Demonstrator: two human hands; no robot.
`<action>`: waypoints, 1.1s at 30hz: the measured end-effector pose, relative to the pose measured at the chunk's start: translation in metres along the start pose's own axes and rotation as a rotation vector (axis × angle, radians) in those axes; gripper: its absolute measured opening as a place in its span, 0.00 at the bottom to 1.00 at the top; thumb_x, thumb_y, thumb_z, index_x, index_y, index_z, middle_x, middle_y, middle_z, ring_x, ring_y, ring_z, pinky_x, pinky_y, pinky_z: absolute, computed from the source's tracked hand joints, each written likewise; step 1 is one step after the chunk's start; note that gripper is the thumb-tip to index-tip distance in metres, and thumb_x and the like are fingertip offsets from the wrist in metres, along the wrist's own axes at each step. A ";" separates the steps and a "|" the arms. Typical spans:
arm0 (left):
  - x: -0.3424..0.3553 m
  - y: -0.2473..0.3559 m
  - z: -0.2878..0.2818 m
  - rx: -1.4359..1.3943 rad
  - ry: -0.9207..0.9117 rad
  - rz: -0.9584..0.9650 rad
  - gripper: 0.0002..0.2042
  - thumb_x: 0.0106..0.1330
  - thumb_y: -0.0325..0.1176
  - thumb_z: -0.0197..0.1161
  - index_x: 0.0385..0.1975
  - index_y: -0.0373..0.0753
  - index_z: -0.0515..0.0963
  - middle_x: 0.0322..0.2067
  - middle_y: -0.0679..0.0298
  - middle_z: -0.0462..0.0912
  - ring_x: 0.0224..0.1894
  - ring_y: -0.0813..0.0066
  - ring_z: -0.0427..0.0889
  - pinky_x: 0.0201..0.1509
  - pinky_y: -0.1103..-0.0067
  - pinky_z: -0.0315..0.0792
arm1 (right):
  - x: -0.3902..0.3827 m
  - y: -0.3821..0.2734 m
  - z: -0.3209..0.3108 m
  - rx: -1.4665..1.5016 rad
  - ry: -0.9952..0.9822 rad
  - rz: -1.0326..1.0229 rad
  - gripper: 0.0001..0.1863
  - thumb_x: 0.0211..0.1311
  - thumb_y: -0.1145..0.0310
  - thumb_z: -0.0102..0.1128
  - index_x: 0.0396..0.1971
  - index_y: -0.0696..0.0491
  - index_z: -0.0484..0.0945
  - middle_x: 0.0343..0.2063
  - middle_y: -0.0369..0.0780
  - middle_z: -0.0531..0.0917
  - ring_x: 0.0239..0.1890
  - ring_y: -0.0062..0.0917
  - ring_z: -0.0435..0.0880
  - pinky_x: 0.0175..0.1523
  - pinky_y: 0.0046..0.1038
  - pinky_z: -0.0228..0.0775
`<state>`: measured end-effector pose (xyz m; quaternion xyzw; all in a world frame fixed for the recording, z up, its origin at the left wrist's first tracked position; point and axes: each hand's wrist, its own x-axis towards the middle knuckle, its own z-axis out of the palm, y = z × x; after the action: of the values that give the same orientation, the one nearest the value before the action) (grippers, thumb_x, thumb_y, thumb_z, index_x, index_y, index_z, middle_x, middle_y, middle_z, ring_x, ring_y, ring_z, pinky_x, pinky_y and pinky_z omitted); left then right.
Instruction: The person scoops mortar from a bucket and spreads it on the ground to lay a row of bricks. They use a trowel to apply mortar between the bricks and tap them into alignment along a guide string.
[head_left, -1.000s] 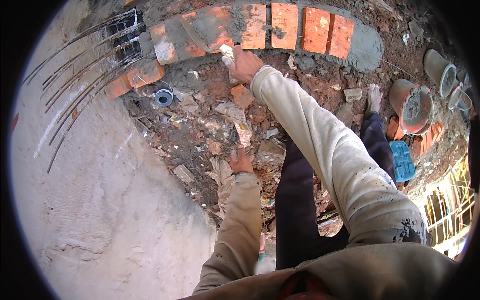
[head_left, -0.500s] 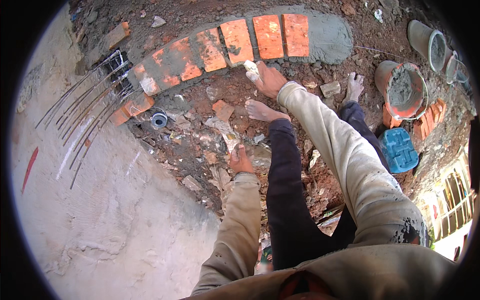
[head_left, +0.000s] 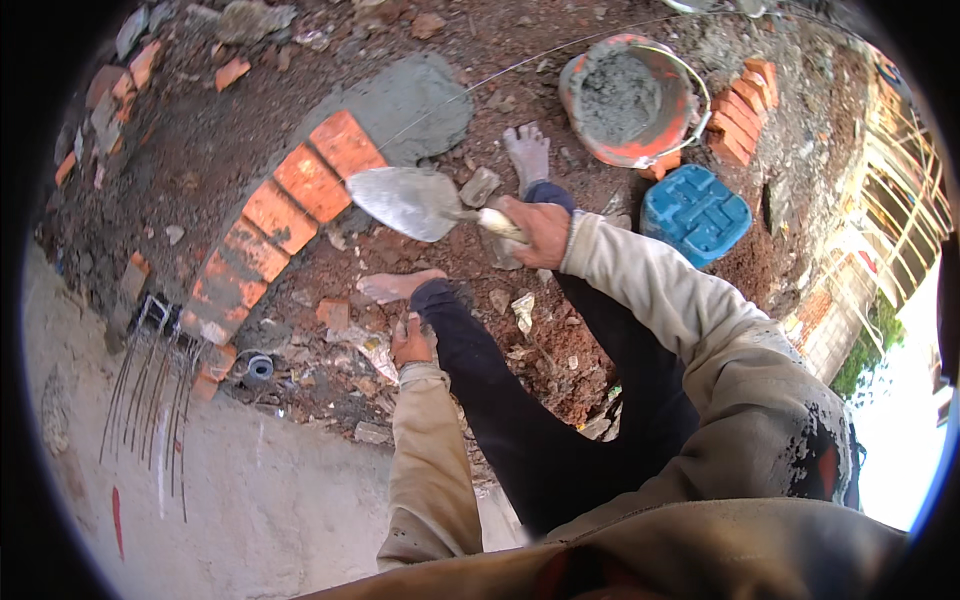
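My right hand (head_left: 541,235) is closed round the pale handle of a brick trowel (head_left: 405,202). The trowel's broad metal blade points left, its tip beside the end brick (head_left: 346,144) of a curved row. Grey mortar (head_left: 243,262) lies between and around these orange bricks. Beyond the end brick spreads a wide bed of wet mortar (head_left: 428,105) with no brick on it. My left hand (head_left: 411,342) is beside my left shin, its fingers curled together and nothing visible in them.
Right of my bare feet stands an orange bucket (head_left: 640,150) holding mortar, its wire handle up. Near it are a blue plastic container (head_left: 697,214) and stacked bricks (head_left: 735,122). A string (head_left: 520,62) crosses the mortar bed. Steel rods (head_left: 150,400) stick out at the left by a wire spool (head_left: 260,367).
The view has swung right. My right hand has drawn the trowel back from the row's inner edge, and its blade now shows fully. My left hand stays low beside my leg.
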<state>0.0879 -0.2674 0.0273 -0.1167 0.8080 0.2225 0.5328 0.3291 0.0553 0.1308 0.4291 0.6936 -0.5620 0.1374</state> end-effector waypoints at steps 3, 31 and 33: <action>-0.038 0.080 0.060 0.100 -0.174 -0.226 0.21 0.63 0.44 0.62 0.52 0.41 0.74 0.38 0.65 0.79 0.34 0.73 0.76 0.32 0.74 0.75 | -0.145 0.064 -0.094 -0.188 0.176 0.395 0.21 0.64 0.57 0.52 0.52 0.53 0.67 0.39 0.50 0.79 0.38 0.45 0.82 0.43 0.39 0.76; -0.107 0.113 0.177 0.154 -0.177 -0.105 0.22 0.66 0.43 0.59 0.58 0.42 0.70 0.45 0.64 0.80 0.41 0.69 0.80 0.41 0.71 0.74 | -0.122 0.251 -0.218 -0.663 -0.171 0.808 0.18 0.63 0.63 0.45 0.46 0.57 0.74 0.42 0.47 0.83 0.44 0.40 0.84 0.48 0.42 0.75; -0.100 0.097 0.179 0.197 -0.180 -0.149 0.22 0.66 0.42 0.59 0.57 0.42 0.71 0.44 0.65 0.80 0.40 0.69 0.80 0.41 0.72 0.74 | -0.108 0.256 -0.202 -0.619 -0.136 0.788 0.17 0.63 0.64 0.45 0.47 0.56 0.75 0.42 0.48 0.83 0.45 0.42 0.83 0.49 0.43 0.75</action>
<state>0.2316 -0.1008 0.0819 -0.1033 0.7639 0.1115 0.6272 0.6439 0.1894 0.1007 0.5599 0.6027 -0.2620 0.5046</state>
